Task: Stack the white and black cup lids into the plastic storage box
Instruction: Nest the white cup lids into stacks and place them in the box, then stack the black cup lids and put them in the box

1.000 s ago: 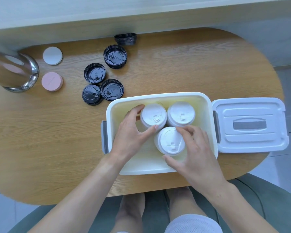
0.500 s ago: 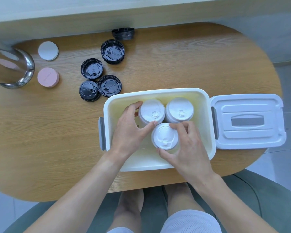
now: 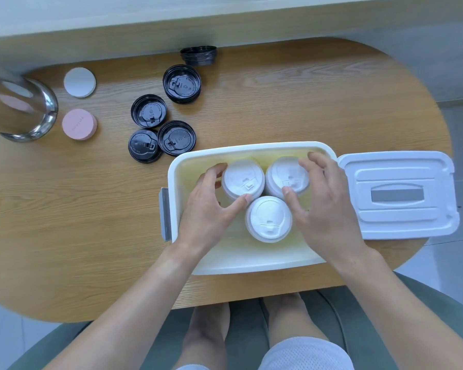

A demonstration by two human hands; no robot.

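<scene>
The white plastic storage box (image 3: 177, 166) stands open on the table with three stacks of white lids inside. My left hand (image 3: 207, 209) grips the back left white stack (image 3: 242, 180) between thumb and fingers. My right hand (image 3: 322, 204) curls round the back right white stack (image 3: 284, 174). The front white stack (image 3: 269, 218) stands free between my hands. Several black lids lie on the table behind and left of the box: (image 3: 176, 138), (image 3: 144, 146), (image 3: 148, 111), (image 3: 181, 83). A black lid stack (image 3: 198, 55) sits at the table's far edge.
The box's white cover (image 3: 398, 194) lies right of the box. A steel cup (image 3: 19, 108) lies at far left beside a pink disc (image 3: 79, 124) and a white disc (image 3: 79, 82). The oval wooden table (image 3: 64, 209) ends near my knees.
My right hand has let go of the front white stack and moved back to the back right stack. My left hand stays on the back left stack.
</scene>
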